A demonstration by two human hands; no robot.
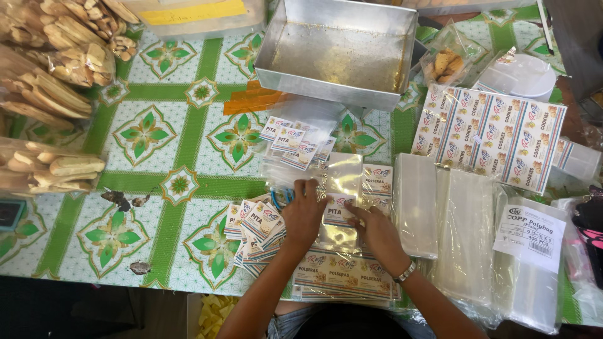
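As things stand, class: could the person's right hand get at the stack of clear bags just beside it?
Probably yes. The right hand rests on a small label, and the stack of clear bags lies right beside it on the table with nothing between them.

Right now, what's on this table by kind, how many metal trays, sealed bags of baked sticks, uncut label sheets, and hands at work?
Metal tray: 1
Bags of baked sticks: 3 clearly visible at the left edge
Uncut label sheet: 1
Hands: 2, left hand and right hand
Total: 7
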